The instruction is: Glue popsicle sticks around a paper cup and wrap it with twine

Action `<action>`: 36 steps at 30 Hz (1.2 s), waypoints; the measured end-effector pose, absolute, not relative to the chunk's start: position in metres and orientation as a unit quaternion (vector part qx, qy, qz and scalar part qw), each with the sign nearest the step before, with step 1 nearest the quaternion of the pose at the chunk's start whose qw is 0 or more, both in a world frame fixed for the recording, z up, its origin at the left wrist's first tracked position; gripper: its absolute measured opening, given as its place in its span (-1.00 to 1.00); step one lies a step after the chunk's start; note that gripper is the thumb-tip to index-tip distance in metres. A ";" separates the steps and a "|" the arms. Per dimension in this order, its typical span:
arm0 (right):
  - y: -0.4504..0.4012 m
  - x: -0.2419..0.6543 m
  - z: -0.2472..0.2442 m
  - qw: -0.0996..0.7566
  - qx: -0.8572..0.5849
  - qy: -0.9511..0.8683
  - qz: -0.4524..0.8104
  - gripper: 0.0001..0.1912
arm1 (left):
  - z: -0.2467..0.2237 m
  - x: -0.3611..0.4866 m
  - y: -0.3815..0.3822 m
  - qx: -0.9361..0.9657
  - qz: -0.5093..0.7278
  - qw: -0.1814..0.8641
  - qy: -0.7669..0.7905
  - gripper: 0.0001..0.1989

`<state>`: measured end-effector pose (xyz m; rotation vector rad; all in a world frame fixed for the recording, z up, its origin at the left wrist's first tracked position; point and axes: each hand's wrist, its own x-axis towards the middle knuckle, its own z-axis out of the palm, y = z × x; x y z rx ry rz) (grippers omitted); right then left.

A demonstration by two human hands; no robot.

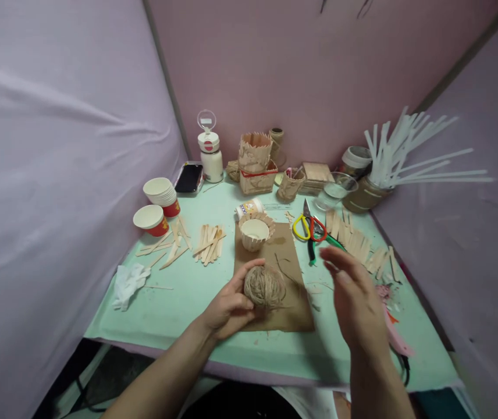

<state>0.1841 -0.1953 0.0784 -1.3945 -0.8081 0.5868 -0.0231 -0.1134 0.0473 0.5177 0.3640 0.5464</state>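
Note:
My left hand [231, 302] is closed round a ball of jute twine [265, 287], held just over a brown cardboard sheet [292, 314]. To the right, my right hand [354, 291] is raised above the table, fingers loosely stretched and apart from the twine; nothing shows in it. Beyond the ball, a paper cup ringed with wooden stick pieces [255, 234] stands on the far part of the cardboard. A loose dark strand [284, 267] lies beside the ball. Behind the cup, a small white tub [249, 208] lies tipped over.
Yellow-and-red-handled scissors [310, 228] lie right of the cardboard. Wooden sticks [209, 243], paper cups [150, 221] and a crumpled tissue [130, 285] are at left. A pink glue gun [397, 337] rests near the right edge. White glue sticks [388, 166] stand at back right.

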 end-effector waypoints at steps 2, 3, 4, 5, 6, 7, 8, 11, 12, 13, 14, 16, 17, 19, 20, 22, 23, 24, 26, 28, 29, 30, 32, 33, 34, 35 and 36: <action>-0.193 0.176 0.076 0.573 -0.623 -0.411 0.340 -0.61 | 0.048 -0.021 -0.114 0.246 0.260 0.919 0.165 -0.29; -0.192 0.172 0.074 0.543 -0.613 -0.431 0.379 -0.56 | 0.049 -0.020 -0.114 0.249 0.262 0.917 0.168 -0.31; -0.191 0.167 0.073 0.523 -0.600 -0.445 0.410 -0.52 | 0.049 -0.020 -0.114 0.255 0.267 0.913 0.175 -0.32; -0.190 0.163 0.072 0.508 -0.590 -0.455 0.433 -0.48 | 0.050 -0.019 -0.115 0.263 0.273 0.906 0.188 -0.33; -0.188 0.160 0.070 0.494 -0.587 -0.461 0.445 -0.47 | 0.051 -0.019 -0.115 0.272 0.278 0.899 0.202 -0.32; -0.187 0.158 0.069 0.482 -0.592 -0.466 0.447 -0.51 | 0.051 -0.018 -0.114 0.282 0.284 0.890 0.219 -0.31; -0.186 0.157 0.068 0.474 -0.602 -0.470 0.438 -0.62 | 0.052 -0.019 -0.114 0.290 0.288 0.882 0.235 -0.31; -0.184 0.159 0.065 0.476 -0.630 -0.465 0.401 -0.78 | 0.055 -0.021 -0.112 0.298 0.282 0.875 0.257 -0.26; -0.184 0.162 0.064 0.493 -0.631 -0.446 0.399 -0.73 | 0.055 -0.021 -0.111 0.291 0.273 0.882 0.251 -0.23; -0.184 0.164 0.063 0.520 -0.627 -0.416 0.405 -0.69 | 0.055 -0.022 -0.111 0.281 0.262 0.891 0.240 -0.20; -0.185 0.167 0.063 0.554 -0.615 -0.377 0.416 -0.66 | 0.054 -0.023 -0.110 0.267 0.250 0.903 0.227 -0.18; -0.188 0.171 0.065 0.617 -0.575 -0.300 0.447 -0.61 | 0.050 -0.024 -0.110 0.236 0.229 0.922 0.205 -0.17; -0.190 0.174 0.067 0.640 -0.550 -0.272 0.462 -0.60 | 0.047 -0.024 -0.109 0.221 0.223 0.928 0.200 -0.18; -0.193 0.177 0.074 0.672 -0.504 -0.240 0.487 -0.62 | 0.042 -0.025 -0.108 0.194 0.215 0.936 0.202 -0.20; -0.195 0.179 0.079 0.684 -0.486 -0.233 0.492 -0.63 | 0.039 -0.025 -0.108 0.183 0.213 0.937 0.206 -0.22; -0.199 0.183 0.089 0.707 -0.461 -0.225 0.487 -0.64 | 0.036 -0.026 -0.106 0.163 0.213 0.938 0.219 -0.27; -0.201 0.186 0.094 0.716 -0.455 -0.222 0.481 -0.65 | 0.034 -0.026 -0.105 0.155 0.215 0.937 0.227 -0.31; -0.203 0.190 0.099 0.722 -0.452 -0.219 0.476 -0.65 | 0.033 -0.027 -0.104 0.147 0.218 0.936 0.235 -0.35; -0.208 0.197 0.105 0.734 -0.448 -0.215 0.463 -0.66 | 0.031 -0.029 -0.104 0.136 0.229 0.931 0.249 -0.41; -0.213 0.205 0.110 0.747 -0.444 -0.212 0.447 -0.67 | 0.029 -0.032 -0.104 0.136 0.239 0.927 0.257 -0.44; -0.215 0.208 0.112 0.755 -0.440 -0.214 0.437 -0.68 | 0.028 -0.035 -0.104 0.140 0.241 0.925 0.259 -0.45; -0.218 0.211 0.114 0.762 -0.436 -0.217 0.427 -0.69 | 0.027 -0.038 -0.103 0.145 0.241 0.923 0.261 -0.45; -0.224 0.215 0.119 0.772 -0.433 -0.224 0.408 -0.72 | 0.026 -0.046 -0.101 0.157 0.236 0.920 0.271 -0.46; -0.228 0.216 0.122 0.777 -0.435 -0.226 0.395 -0.72 | 0.027 -0.051 -0.098 0.163 0.234 0.917 0.278 -0.47; -0.231 0.218 0.126 0.780 -0.440 -0.228 0.383 -0.72 | 0.028 -0.058 -0.095 0.168 0.231 0.915 0.285 -0.48; -0.235 0.220 0.128 0.782 -0.448 -0.230 0.368 -0.71 | 0.030 -0.065 -0.092 0.173 0.232 0.911 0.293 -0.49; -0.239 0.224 0.130 0.784 -0.458 -0.231 0.350 -0.69 | 0.032 -0.073 -0.088 0.179 0.244 0.904 0.301 -0.50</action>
